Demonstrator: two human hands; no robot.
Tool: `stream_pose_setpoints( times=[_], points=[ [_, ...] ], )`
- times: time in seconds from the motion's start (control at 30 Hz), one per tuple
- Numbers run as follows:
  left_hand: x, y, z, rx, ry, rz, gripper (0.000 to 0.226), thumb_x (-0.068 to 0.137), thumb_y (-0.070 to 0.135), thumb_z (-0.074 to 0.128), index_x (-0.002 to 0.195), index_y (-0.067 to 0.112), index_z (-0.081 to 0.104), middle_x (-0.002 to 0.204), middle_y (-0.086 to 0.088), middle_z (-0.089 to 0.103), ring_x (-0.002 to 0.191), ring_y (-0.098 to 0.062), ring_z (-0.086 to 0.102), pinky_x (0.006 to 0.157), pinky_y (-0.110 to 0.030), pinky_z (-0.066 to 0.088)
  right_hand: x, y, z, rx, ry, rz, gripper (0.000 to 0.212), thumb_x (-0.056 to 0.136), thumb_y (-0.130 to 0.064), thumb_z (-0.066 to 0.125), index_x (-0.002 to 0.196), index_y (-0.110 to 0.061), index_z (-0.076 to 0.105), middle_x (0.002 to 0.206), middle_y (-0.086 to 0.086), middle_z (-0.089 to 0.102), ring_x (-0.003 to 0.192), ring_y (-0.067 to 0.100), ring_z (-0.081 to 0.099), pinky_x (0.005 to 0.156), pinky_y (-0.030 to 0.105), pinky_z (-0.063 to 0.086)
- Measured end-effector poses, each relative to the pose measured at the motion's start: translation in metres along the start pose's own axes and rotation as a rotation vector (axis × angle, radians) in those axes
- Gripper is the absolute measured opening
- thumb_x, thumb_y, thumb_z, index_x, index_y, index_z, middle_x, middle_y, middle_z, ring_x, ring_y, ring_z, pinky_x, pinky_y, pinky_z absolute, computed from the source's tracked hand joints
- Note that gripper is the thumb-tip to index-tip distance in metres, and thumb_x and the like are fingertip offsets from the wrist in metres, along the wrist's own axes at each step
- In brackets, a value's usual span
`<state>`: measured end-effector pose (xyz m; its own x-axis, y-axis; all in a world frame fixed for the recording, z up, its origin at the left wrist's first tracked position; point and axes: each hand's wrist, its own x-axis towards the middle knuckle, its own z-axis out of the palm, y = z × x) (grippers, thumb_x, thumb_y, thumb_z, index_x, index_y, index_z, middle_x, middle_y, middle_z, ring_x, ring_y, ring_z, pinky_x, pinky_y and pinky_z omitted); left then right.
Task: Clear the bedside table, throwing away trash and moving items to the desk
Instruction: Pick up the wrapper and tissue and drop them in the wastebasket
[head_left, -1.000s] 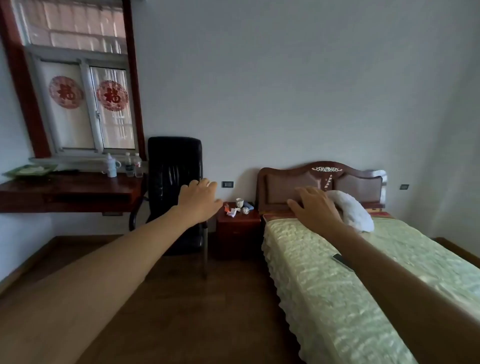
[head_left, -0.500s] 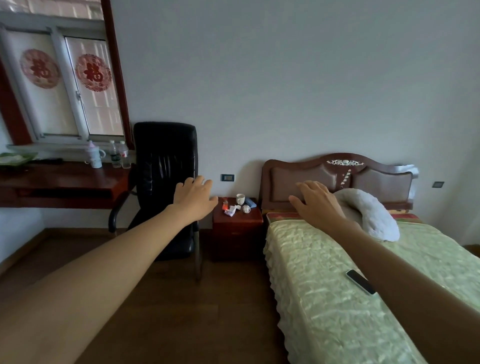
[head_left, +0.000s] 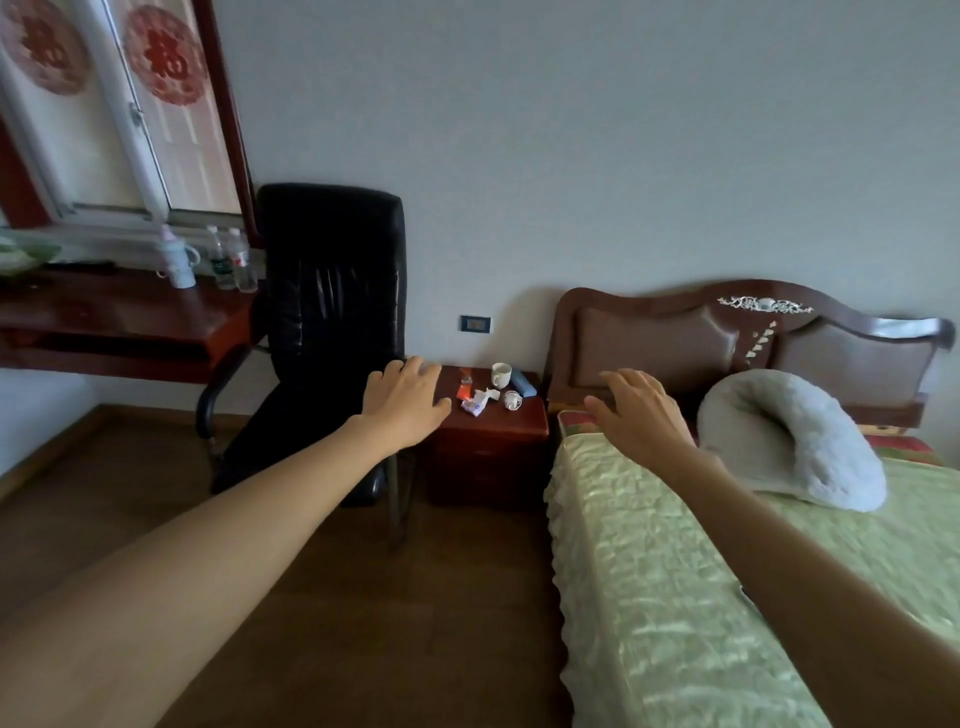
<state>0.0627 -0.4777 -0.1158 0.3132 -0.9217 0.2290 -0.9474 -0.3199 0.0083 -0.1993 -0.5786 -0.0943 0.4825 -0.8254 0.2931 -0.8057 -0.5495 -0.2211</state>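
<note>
Left hand (head_left: 402, 402) spread, palm down, holding nothing, raised in line with left edge of bedside table (head_left: 488, 422). Right hand (head_left: 639, 415) same: spread, empty, over near corner of bed (head_left: 675, 571).

Table uncleared: white cup (head_left: 501, 374), blue case (head_left: 522, 384), crumpled wrapper (head_left: 477, 402), orange packet (head_left: 466, 387), small round item (head_left: 512, 400).

Desk table (head_left: 119, 322) far left, beyond black chair (head_left: 322, 312).

Judgement: task at start; sorting trash and all carrying remain.

Dim, cool daylight enters from the window (head_left: 130, 104) at left. Shadows are soft. Wide-angle distortion bends the edges. The floor (head_left: 363, 623) and near forearms are slightly blurred.
</note>
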Motion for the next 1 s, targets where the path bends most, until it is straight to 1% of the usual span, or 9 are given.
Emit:
stream_pose_setpoints(
  times=[0.13,0.3,0.4,0.53,0.63,0.77,1.0],
  points=[
    [0.066,-0.016,0.031,-0.013,-0.004,-0.002,0.055,0.092,0.046,0.042,0.138,0.015,0.040,0.140,-0.008,0.045,0.127,-0.029,0.043,0.092,-0.042,0.043,0.068,0.006,0.032,-0.007,-0.005,-0.012,0.049,0.095,-0.038,0.046,0.135,-0.011,0.045,0.136,0.009,0.048,0.133,0.027,0.034,0.106,0.045,0.034],
    [0.147,-0.032,0.064,-0.006,-0.026,0.005,0.055,0.093,0.045,0.042,0.138,0.015,0.039,0.141,-0.008,0.044,0.128,-0.029,0.042,0.095,-0.043,0.043,0.144,0.017,0.069,0.011,-0.020,0.012,0.042,0.094,-0.037,0.046,0.126,-0.012,0.051,0.127,0.007,0.053,0.127,0.027,0.038,0.099,0.044,0.037],
    [0.186,-0.034,0.086,-0.010,-0.065,0.004,0.057,0.093,0.045,0.042,0.140,0.014,0.037,0.142,-0.008,0.043,0.128,-0.029,0.042,0.096,-0.043,0.042,0.181,0.028,0.089,0.015,-0.054,0.033,0.044,0.094,-0.037,0.046,0.130,-0.011,0.049,0.130,0.007,0.051,0.129,0.027,0.037,0.101,0.043,0.036],
    [0.237,-0.034,0.124,-0.010,-0.090,-0.002,0.056,0.093,0.044,0.043,0.139,0.013,0.038,0.142,-0.008,0.043,0.127,-0.029,0.043,0.095,-0.042,0.042,0.233,0.052,0.123,0.033,-0.077,0.055,0.040,0.093,-0.036,0.047,0.124,-0.010,0.052,0.127,0.008,0.053,0.127,0.026,0.039,0.100,0.043,0.036],
    [0.268,-0.034,0.151,-0.005,-0.109,-0.010,0.056,0.092,0.044,0.044,0.139,0.013,0.038,0.140,-0.009,0.045,0.126,-0.029,0.044,0.095,-0.042,0.043,0.266,0.071,0.151,0.036,-0.111,0.035,0.042,0.094,-0.037,0.047,0.127,-0.010,0.050,0.130,0.008,0.052,0.129,0.026,0.038,0.102,0.044,0.036],
    [0.327,-0.026,0.186,0.004,-0.148,-0.036,0.056,0.092,0.044,0.045,0.139,0.013,0.039,0.140,-0.009,0.045,0.126,-0.029,0.044,0.095,-0.043,0.043,0.324,0.105,0.190,0.046,-0.159,0.020,0.050,0.094,-0.038,0.047,0.136,-0.011,0.044,0.138,0.008,0.047,0.134,0.027,0.033,0.106,0.045,0.033],
    [0.428,-0.004,0.232,-0.011,-0.190,-0.104,0.056,0.092,0.042,0.046,0.139,0.013,0.038,0.143,-0.010,0.043,0.129,-0.029,0.041,0.099,-0.043,0.040,0.429,0.161,0.241,0.077,-0.223,0.015,0.052,0.094,-0.038,0.048,0.138,-0.012,0.043,0.141,0.007,0.045,0.136,0.027,0.031,0.108,0.044,0.031]
  ],
)
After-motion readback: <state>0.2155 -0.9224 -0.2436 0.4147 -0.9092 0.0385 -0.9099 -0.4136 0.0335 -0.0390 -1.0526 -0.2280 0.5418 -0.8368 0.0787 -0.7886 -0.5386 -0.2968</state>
